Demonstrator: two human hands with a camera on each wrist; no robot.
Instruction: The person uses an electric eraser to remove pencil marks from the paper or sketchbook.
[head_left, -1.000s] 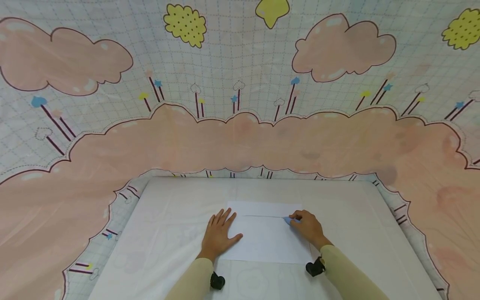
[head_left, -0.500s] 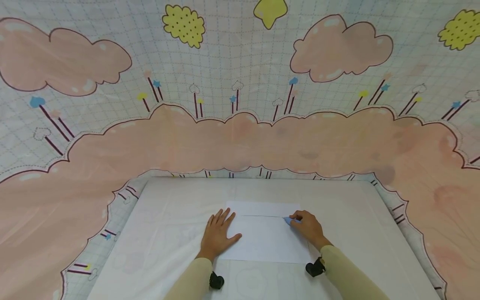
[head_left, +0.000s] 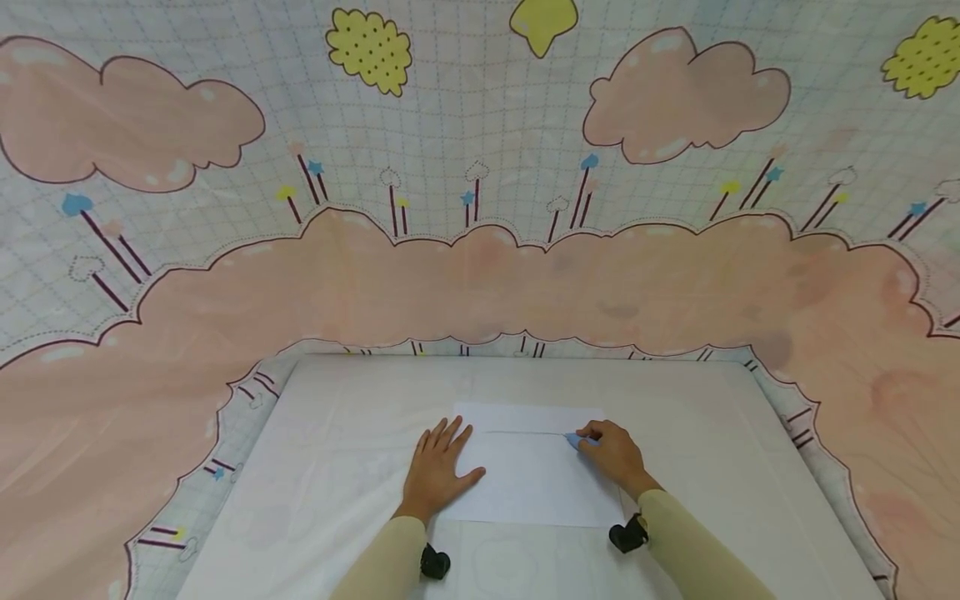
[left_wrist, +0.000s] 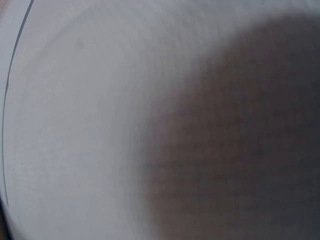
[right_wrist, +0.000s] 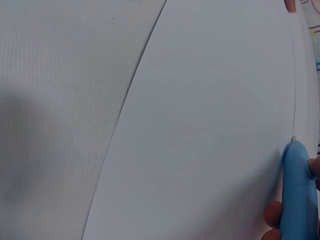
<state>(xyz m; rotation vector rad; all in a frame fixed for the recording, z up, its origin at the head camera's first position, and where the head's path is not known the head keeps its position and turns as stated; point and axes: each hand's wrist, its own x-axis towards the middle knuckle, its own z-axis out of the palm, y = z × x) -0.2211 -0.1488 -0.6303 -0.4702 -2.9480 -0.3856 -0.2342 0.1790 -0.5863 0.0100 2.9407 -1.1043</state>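
Note:
A white sheet of paper (head_left: pixel 536 479) lies on the white-covered table (head_left: pixel 337 400). My left hand (head_left: pixel 435 468) rests flat on its left edge, fingers spread and thumb stretched over the sheet. My right hand (head_left: pixel 615 454), near the right edge, pinches a thick blue pen-like tool (right_wrist: pixel 297 200) between thumb and fingers. The tool's small pale tip meets the paper. A thin dark line (head_left: pixel 517 432) runs across the upper part of the sheet, from near the left fingers to that tip. In the left wrist view, a dark blur hides much of the sheet.
A patterned cloth (head_left: pixel 495 283) with clouds and pink shapes hangs behind and around the table. A small black device (head_left: pixel 435 563) sits at the left wrist and another black device (head_left: pixel 628 533) at the right wrist.
My right hand and the blue tool have shifted very slightly left along the line. My left hand stays in place on the paper.

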